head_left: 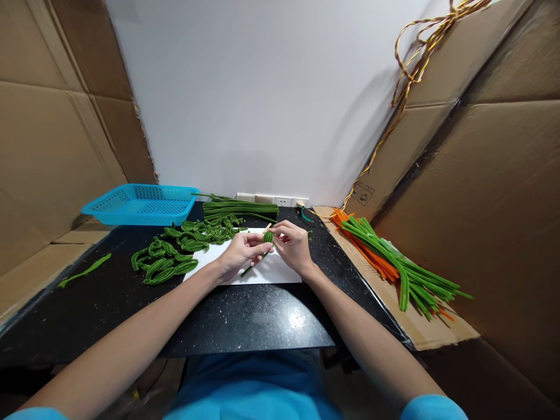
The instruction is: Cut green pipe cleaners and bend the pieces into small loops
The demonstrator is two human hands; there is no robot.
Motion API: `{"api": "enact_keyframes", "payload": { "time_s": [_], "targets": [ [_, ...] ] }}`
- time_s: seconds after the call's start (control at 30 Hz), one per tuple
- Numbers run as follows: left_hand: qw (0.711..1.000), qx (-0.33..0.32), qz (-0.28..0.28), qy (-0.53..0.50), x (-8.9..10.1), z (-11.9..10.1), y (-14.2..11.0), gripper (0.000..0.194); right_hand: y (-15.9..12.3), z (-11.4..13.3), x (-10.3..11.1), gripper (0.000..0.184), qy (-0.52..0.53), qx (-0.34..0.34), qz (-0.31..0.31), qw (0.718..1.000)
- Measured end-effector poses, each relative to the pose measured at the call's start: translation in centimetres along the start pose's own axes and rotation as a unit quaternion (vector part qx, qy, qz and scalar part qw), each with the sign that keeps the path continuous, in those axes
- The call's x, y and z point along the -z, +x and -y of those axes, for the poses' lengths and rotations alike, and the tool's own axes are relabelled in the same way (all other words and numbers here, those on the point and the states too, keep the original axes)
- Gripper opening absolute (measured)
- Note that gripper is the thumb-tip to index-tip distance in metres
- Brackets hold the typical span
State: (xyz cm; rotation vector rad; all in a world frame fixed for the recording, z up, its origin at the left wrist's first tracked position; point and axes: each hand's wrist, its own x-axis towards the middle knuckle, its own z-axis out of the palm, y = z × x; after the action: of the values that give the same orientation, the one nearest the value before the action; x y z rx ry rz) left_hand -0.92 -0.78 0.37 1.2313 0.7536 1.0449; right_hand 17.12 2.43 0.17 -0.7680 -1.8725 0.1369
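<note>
The left hand (245,252) and right hand (292,245) are close together at a green piece (268,237), above a white sheet (280,274).
The piece looks rounded and ridged, partly hidden by fingers; the left hand pinches it, whether the right grips, I cannot tell. Green looped pieces (164,273) lie at left, green stems (240,210) behind, a blue basket (140,220) farther left.

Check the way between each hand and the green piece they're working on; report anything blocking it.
Nothing visible blocks either hand. The left hand pinches the green piece; the right hand is right at it, its exact grip too small to tell. The green loops lie off to the left.
</note>
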Motion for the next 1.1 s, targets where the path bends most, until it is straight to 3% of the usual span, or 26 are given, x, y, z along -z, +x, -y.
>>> {"api": "enact_keyframes", "payload": {
  "time_s": [0.17, 0.33, 0.5, 0.73, 0.9, 1.1],
  "targets": [
    [0.999, -0.031, -0.005, -0.009, -0.6, -0.8, -0.2, 0.038, 0.3, 0.6, -0.4, 0.016, 0.13, -0.064, 0.008, 0.99],
    [0.998, -0.049, -0.026, 0.001, -1.0, -0.9, -0.1, 0.044, 0.4, 0.5, -0.4, 0.013, 0.128, -0.094, 0.009, 0.987],
    [0.999, -0.024, -0.002, -0.025, -0.5, 0.0, 0.2, 0.046, 0.3, -0.2, 0.3, 0.016, -0.006, -0.011, 0.01, 1.0],
    [0.998, 0.013, 0.05, -0.02, -0.4, 0.2, 0.0, 0.046, -0.1, -1.2, 0.6, 0.019, -0.104, 0.11, 0.039, 0.988],
    [0.998, -0.028, 0.02, 0.05, 0.2, -0.7, 0.1, 0.045, 0.2, -0.3, 0.6, 0.019, -0.092, 0.118, 0.039, 0.988],
    [0.996, -0.044, 0.036, 0.07, 0.8, -0.8, 0.3, 0.043, 0.4, -0.2, 0.6, 0.017, -0.08, 0.097, 0.071, 0.99]
  ]
}}
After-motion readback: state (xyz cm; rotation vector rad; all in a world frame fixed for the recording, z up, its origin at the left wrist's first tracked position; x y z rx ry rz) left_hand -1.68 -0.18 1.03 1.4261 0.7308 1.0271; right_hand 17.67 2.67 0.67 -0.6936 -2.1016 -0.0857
